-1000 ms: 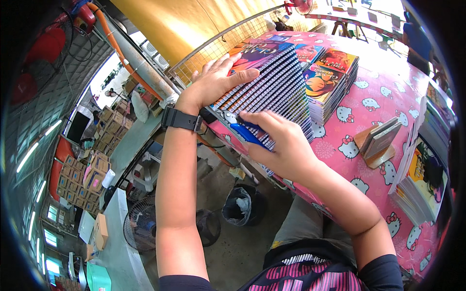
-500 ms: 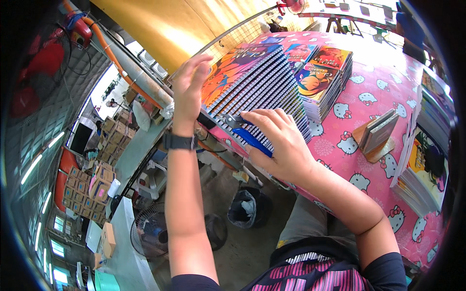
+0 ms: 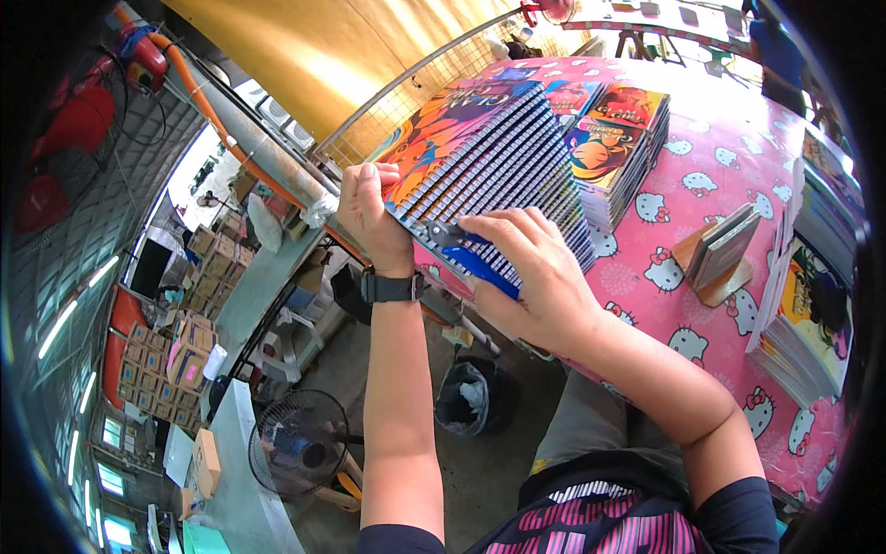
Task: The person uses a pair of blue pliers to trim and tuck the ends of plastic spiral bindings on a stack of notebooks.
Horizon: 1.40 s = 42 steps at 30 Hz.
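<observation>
A tall stack of spiral-bound notebooks [image 3: 498, 157] with bright orange and purple covers lies on the table, its coil edges facing me. My right hand [image 3: 535, 263] grips blue-handled pliers [image 3: 480, 268]. Their metal jaws [image 3: 441, 234] sit at the near left corner of the stack, by the end of a coil. Close to those jaws, at the stack's left edge, is my left hand [image 3: 374, 212], thumb raised and fingers partly stretched towards the covers. Nothing shows in it; whether its fingers touch the stack I cannot tell. A dark watch is on my left wrist.
Smaller notebooks [image 3: 609, 152] are piled behind the stack on the pink patterned tablecloth [image 3: 683, 314]. To the right are a wooden stand [image 3: 720, 258] and more booklets [image 3: 808, 323]. A lined bin [image 3: 464, 397] and a fan [image 3: 300, 441] stand below; cartons [image 3: 166, 369] are at far left.
My left hand has come down and right, from raised with spread fingers to beside the stack's corner. My right hand and the pliers have barely moved.
</observation>
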### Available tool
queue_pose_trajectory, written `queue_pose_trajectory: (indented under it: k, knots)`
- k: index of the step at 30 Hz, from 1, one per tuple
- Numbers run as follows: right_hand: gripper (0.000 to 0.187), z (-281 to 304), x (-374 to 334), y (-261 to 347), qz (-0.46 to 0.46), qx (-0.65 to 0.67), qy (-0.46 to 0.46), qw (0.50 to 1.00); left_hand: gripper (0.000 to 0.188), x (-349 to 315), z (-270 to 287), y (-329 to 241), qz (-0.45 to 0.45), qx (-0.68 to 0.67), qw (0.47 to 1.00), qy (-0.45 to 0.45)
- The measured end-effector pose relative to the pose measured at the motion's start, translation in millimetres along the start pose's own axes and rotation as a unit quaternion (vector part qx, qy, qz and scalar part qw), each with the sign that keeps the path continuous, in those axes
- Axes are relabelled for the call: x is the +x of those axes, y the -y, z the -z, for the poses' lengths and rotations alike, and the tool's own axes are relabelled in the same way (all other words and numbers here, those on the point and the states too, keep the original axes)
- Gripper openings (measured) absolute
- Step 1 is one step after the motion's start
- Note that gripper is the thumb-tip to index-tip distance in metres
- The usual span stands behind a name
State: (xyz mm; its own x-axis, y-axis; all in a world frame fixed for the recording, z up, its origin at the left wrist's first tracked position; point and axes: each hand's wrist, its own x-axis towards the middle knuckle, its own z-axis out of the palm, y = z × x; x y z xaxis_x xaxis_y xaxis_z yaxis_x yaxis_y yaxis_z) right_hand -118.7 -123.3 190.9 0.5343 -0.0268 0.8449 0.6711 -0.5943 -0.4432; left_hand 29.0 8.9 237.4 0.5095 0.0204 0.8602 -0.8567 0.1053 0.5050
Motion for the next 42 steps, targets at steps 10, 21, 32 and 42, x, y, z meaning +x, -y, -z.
queue_pose_trajectory:
  k: [10,21,32,42]
  knots:
    - [0.029,9,11,-8,-0.386,0.618,0.176,0.662,0.027,-2,0,-3,-0.017,0.026,1.000,-0.003]
    - [0.050,-2,-4,-10,0.033,-0.062,0.004,0.998,0.026,-1,1,1,0.001,-0.004,1.000,0.004]
    - [0.035,-2,-4,-11,-0.271,0.402,0.153,0.861,0.027,-2,2,-1,-0.005,0.023,1.000,0.003]
    - [0.035,1,-7,-21,-0.229,0.330,0.139,0.905,0.030,-3,-3,-6,0.014,0.055,0.998,-0.009]
